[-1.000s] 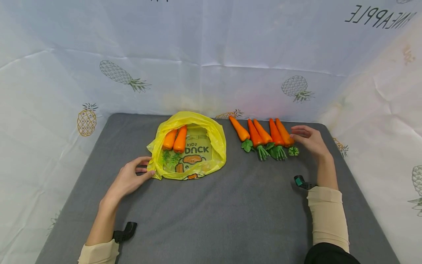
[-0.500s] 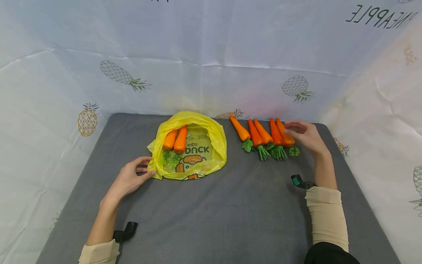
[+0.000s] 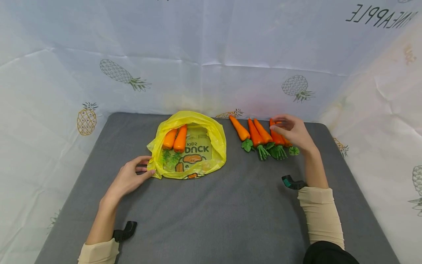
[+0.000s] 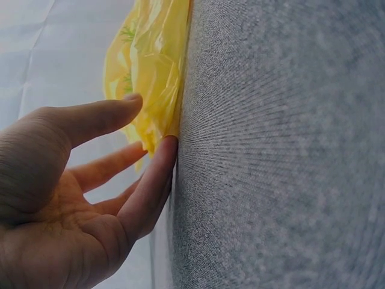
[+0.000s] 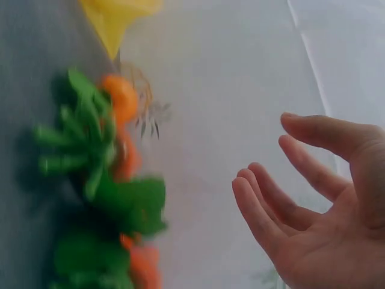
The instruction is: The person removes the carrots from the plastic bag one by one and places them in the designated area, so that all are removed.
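Note:
My left hand [image 3: 130, 179] rests at the left edge of a yellow plastic bag [image 3: 218, 148], fingers relaxed and thumb apart from them. In the left wrist view the fingertips [image 4: 169, 142] are right at the bag's gathered corner [image 4: 157, 120]. The bag lies with its mouth wide, and two orange carrots [image 3: 180, 140] with feathery green tops show inside. My right hand [image 3: 295, 132] hovers over the right end of a row of several carrots [image 3: 262, 132], partly hiding the rightmost ones. In the right wrist view its fingers are spread, with nothing between them.
A grey cloth-covered table [image 3: 211, 220] lies under everything. White sheeting [image 3: 211, 47] with pineapple prints stands behind and at both sides. The leftmost carrot [image 3: 239, 129] lies a little apart from the others, near the bag.
My right hand has moved left from beside the rightmost carrot to above the carrots at that end. The left hand and the bag have stayed in place.

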`<state>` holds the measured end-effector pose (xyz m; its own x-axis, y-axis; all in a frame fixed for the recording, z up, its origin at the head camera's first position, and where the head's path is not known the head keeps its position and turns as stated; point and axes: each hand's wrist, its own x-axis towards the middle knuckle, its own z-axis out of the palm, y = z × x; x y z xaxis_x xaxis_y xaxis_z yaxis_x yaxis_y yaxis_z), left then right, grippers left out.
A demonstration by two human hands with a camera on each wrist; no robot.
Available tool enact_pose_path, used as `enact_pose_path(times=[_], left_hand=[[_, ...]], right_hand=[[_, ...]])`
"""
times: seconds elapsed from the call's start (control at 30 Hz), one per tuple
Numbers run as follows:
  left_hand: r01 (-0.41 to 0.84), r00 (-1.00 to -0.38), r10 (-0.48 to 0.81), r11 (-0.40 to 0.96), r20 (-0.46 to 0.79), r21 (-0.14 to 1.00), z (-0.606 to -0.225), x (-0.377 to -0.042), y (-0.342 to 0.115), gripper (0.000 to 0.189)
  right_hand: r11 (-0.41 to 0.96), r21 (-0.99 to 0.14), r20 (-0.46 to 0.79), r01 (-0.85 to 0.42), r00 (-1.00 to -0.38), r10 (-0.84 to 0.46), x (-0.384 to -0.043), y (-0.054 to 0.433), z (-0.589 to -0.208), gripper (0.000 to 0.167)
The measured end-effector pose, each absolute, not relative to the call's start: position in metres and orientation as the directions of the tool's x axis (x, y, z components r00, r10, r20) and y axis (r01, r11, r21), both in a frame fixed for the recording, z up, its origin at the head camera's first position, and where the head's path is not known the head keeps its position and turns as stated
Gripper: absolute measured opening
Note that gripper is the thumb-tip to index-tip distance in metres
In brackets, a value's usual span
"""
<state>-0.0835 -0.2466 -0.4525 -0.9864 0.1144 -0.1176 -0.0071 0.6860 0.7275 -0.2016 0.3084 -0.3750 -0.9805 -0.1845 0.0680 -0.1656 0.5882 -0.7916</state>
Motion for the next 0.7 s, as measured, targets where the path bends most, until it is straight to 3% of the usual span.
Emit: enact_pose_path(times=[0.7], left_hand=[[-0.005,-0.988,0.111,0.689,-0.112,0.724,-0.451,-0.082,-0.246,0.061]], right_hand=[[0.399,-0.864,0.123,-0.308,-0.897,-0.426,-0.205,0.216,-0.37,0.037]])
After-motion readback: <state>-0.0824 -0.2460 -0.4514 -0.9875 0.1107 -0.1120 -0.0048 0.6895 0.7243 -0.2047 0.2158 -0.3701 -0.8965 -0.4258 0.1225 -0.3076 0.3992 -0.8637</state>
